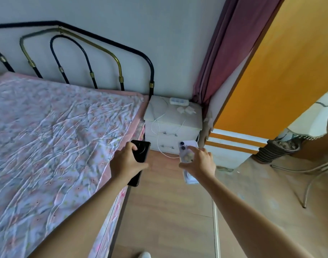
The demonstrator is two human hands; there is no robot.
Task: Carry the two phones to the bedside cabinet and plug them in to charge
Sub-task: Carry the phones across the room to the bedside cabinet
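Carrying is under way: the left hand (126,162) has its grip clenched around a glossy black slab phone (139,154), and the right hand (200,162) grasps a pale lilac phone with twin round lenses (187,151), both held in the air short of the white two-drawer bedside cabinet (173,125). Neither phone has reached its surface, where thin white charging cables (158,121) trail down near a white power strip (179,101), so setting down and plugging in both appear left to do
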